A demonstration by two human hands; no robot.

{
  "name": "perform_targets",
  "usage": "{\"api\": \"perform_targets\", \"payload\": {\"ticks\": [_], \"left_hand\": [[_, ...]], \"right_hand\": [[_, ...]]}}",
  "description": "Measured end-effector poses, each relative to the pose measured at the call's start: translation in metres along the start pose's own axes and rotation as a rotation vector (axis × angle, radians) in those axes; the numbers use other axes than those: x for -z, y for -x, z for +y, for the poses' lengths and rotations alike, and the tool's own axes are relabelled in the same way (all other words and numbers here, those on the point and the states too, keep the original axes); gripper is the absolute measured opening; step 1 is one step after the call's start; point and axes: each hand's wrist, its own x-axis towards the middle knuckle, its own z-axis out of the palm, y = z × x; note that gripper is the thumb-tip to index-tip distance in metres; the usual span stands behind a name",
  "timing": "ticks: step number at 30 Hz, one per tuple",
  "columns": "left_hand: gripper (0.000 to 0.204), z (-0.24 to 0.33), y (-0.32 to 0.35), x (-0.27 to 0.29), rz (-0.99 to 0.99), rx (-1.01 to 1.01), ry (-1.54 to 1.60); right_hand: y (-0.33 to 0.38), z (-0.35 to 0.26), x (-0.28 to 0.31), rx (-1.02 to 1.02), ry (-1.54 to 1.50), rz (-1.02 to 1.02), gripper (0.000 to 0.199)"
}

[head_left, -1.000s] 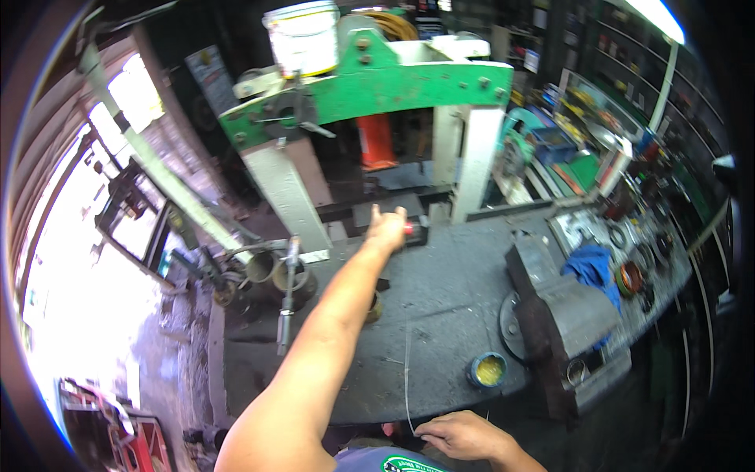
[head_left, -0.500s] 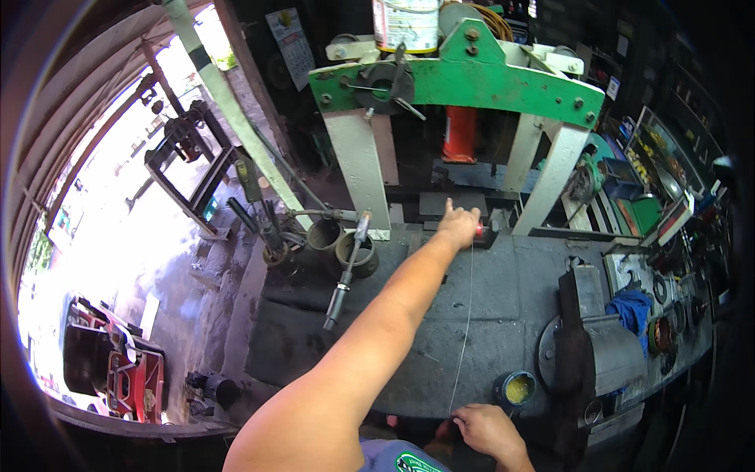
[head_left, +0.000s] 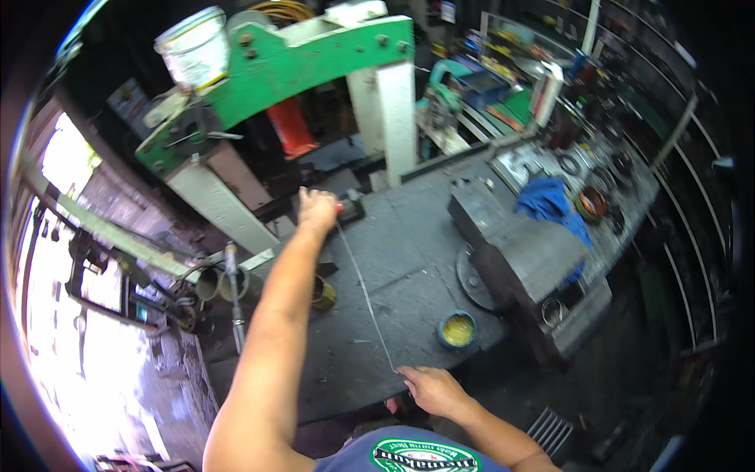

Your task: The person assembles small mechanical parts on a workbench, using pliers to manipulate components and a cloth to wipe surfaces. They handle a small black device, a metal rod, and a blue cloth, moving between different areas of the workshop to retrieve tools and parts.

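A thin, pale wire (head_left: 366, 297) runs nearly straight across the dark workbench (head_left: 393, 252) between my two hands. At its near end my right hand (head_left: 431, 389) pinches it over the bench's front edge. My left hand (head_left: 317, 208) is stretched far forward near the foot of the green and white frame. Its fingers are curled, and a small red part (head_left: 340, 208) shows at its side. What the left hand grips, if anything, is hidden. A dark block-like object (head_left: 352, 206) lies just right of that hand.
A tin of yellowish stuff (head_left: 457, 329) stands near my right hand. A big vise-like metal block (head_left: 535, 252) and a blue cloth (head_left: 543, 198) are to the right. The green beam (head_left: 314, 71) spans the back, with a white bucket (head_left: 194, 49) on it.
The view has turned to the right, so the frame and bench shift left. My right hand has come up over the bench edge, and the wire looks straighter. My left arm stays reached out.
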Motion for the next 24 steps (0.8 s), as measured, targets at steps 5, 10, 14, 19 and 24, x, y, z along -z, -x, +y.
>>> {"api": "perform_targets", "payload": {"ticks": [5,10,14,19,24], "left_hand": [[0.048,-0.003,-0.008,-0.001,-0.089,0.091,0.234],[0.048,0.003,-0.002,0.010,-0.059,0.010,0.080],[0.042,0.005,-0.008,0.010,-0.055,-0.055,-0.101],[0.035,-0.004,-0.012,0.012,-0.093,0.023,0.298],[0.047,0.004,-0.006,0.018,-0.121,-0.003,0.107]], "right_hand": [[0.010,0.015,-0.025,-0.065,-0.111,0.127,0.028],[0.004,0.027,-0.039,-0.203,-0.165,0.194,0.019],[-0.002,0.032,-0.045,-0.182,-0.206,0.115,0.026],[0.006,0.033,-0.061,-0.172,-0.255,0.125,0.034],[0.003,0.040,-0.067,-0.168,-0.206,0.109,0.033]]}}
